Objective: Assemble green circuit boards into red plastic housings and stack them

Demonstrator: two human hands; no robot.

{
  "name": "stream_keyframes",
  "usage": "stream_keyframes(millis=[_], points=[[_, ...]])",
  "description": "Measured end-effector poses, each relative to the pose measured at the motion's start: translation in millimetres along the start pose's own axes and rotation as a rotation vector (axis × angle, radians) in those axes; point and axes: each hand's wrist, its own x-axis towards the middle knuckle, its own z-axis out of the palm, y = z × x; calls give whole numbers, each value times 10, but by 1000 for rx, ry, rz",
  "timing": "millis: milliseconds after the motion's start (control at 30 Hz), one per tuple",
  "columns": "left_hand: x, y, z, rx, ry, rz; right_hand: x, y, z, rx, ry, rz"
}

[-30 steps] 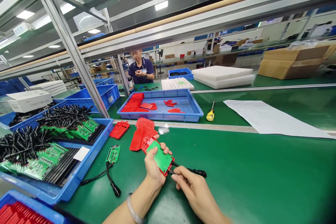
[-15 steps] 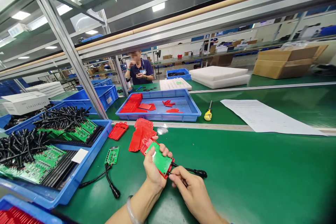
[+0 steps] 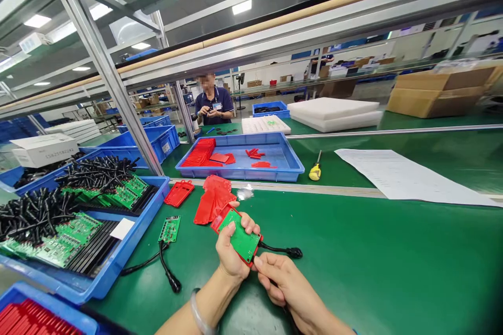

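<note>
Head: red case [image 3: 220,219] partly behind green board [image 3: 245,241]

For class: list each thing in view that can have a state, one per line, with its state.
Left hand: closed around the red case
Right hand: pinched on a black cable
Red case: open, green board inside
Other cable: not held
Loose board: lying flat, cables attached
Screwdriver: lying down, not held
Blue tray: lidless, partly filled with red parts
Paper sheet: spread flat
</note>
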Motion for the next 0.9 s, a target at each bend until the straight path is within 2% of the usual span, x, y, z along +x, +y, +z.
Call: stream_keyframes(millis=[67, 133, 267, 367, 400, 467, 533, 600, 667, 800, 900], points=[[5, -1, 9, -50, 7, -47, 10, -26, -29, 19, -51, 58], [8, -1, 22, -70, 1, -60, 13, -15, -25, 24, -48, 56], [2, 1, 29, -7, -52, 6, 18, 89, 57, -90, 102, -132], [20, 17, 6, 2, -37, -20, 8, 120, 73, -272, 113, -177], [34, 29, -4, -8, -19, -46, -5, 103, 57, -400, 113, -235], [71, 62, -22, -30, 17, -96, -42, 32, -4, -745, 141, -475], [104, 99, -33, -45, 40, -122, -76, -61, -85, -1053, 226, -775], [121, 125, -37, -61, 51, -136, -87, -134, -160, -1217, 337, -950], [119, 135, -37, -79, 55, -148, -70, -162, -208, -1280, 364, -944], [82, 115, -33, -82, 53, -158, -15, -121, -203, -1213, 248, -734], [59, 92, -36, -79, 41, -153, -3, -107, -179, -1161, 220, -673]])
